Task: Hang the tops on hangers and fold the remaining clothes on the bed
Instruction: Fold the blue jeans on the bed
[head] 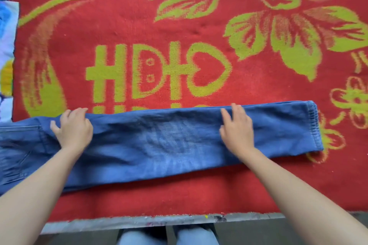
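Observation:
A pair of blue jeans (pixel 159 141) lies lengthwise across the near part of the bed, its legs stacked one on the other, with the elastic cuffs at the right and the waist and pocket running off the left edge. My left hand (pixel 72 129) rests on the jeans near the seat, fingers curled at the far fold edge. My right hand (pixel 237 127) lies flat on the leg near the cuffs, fingers straight and reaching the far edge.
The bed is covered by a red blanket (pixel 179 26) with yellow-green flowers and lettering. A pale blue and yellow printed cloth (pixel 7 55) sits at the left edge. The bed's grey front edge (pixel 139 222) runs along the bottom, with my knees below it.

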A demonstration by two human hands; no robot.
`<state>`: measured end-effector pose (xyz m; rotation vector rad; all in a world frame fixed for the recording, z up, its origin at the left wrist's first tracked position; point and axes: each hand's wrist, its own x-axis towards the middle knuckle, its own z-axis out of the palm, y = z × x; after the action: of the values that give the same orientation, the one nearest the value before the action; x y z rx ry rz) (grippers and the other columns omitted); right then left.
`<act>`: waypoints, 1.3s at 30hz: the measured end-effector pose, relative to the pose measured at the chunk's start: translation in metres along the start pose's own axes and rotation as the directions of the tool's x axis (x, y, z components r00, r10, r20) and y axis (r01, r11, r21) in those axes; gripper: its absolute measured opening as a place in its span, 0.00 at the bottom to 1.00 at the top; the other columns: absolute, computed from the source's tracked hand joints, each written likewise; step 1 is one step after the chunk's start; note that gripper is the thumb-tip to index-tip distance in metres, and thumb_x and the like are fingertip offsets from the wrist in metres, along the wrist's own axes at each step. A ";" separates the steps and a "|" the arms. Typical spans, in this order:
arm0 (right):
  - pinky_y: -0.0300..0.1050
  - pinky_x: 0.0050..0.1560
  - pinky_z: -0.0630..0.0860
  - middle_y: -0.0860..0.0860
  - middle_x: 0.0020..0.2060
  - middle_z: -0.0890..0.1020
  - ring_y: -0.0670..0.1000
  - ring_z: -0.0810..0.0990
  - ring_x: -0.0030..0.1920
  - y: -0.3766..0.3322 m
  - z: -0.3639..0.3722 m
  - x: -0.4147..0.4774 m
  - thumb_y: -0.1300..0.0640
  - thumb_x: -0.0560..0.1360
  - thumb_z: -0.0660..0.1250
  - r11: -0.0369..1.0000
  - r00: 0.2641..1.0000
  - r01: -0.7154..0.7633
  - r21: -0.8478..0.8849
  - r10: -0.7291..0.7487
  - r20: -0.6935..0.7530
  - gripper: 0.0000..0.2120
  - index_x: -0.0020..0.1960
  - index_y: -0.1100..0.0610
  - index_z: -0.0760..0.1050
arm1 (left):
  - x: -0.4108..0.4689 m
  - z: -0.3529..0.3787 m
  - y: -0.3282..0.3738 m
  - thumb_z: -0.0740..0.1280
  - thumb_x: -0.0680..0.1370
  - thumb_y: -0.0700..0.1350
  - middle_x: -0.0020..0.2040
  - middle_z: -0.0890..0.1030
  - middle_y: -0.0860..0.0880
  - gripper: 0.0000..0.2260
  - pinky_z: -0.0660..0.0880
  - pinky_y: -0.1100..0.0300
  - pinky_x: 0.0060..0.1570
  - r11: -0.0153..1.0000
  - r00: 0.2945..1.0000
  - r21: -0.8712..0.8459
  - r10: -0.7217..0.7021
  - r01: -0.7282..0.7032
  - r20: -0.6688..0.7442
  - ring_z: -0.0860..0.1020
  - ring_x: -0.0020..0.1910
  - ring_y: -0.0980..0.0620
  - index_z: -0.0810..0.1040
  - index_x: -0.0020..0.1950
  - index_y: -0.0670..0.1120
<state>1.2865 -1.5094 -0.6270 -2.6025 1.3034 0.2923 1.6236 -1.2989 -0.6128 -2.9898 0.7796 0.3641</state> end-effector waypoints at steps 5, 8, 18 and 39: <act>0.52 0.47 0.78 0.60 0.55 0.81 0.58 0.80 0.56 -0.119 0.001 0.021 0.51 0.55 0.79 0.958 0.953 0.277 0.068 -0.283 0.109 0.28 0.53 0.57 0.81 | 0.041 -0.028 -0.038 0.60 0.73 0.32 0.74 0.63 0.45 0.26 0.60 0.49 0.66 0.966 0.920 0.165 0.127 -0.200 0.370 0.61 0.72 0.45 0.72 0.68 0.51; 0.54 0.62 0.70 0.57 0.65 0.74 0.57 0.71 0.67 -0.166 -0.003 0.027 0.47 0.70 0.70 0.925 0.914 0.365 0.103 -0.378 0.149 0.26 0.65 0.57 0.74 | 0.059 -0.035 -0.054 0.58 0.73 0.32 0.75 0.61 0.48 0.29 0.63 0.50 0.67 0.955 0.885 0.172 0.142 -0.240 0.443 0.61 0.72 0.45 0.67 0.71 0.54; 0.52 0.63 0.60 0.55 0.61 0.74 0.57 0.68 0.64 -0.268 -0.005 0.057 0.43 0.80 0.51 0.896 0.852 0.363 0.254 -0.430 0.298 0.22 0.65 0.57 0.68 | 0.079 -0.025 -0.105 0.61 0.80 0.52 0.64 0.76 0.46 0.17 0.66 0.53 0.59 0.948 0.866 0.103 0.225 -0.300 0.446 0.72 0.64 0.45 0.72 0.68 0.50; 0.61 0.68 0.53 0.59 0.70 0.64 0.58 0.61 0.70 -0.306 0.052 0.040 0.47 0.71 0.62 0.830 0.834 0.519 -0.206 -0.544 -0.094 0.27 0.69 0.53 0.65 | 0.030 0.034 -0.134 0.51 0.74 0.63 0.76 0.53 0.37 0.30 0.55 0.38 0.65 0.840 0.857 0.171 0.504 -0.515 0.109 0.49 0.75 0.37 0.64 0.73 0.51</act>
<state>1.5527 -1.3465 -0.6564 -3.0489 0.5437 0.1152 1.7066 -1.1928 -0.6565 -2.5342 1.5110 0.3590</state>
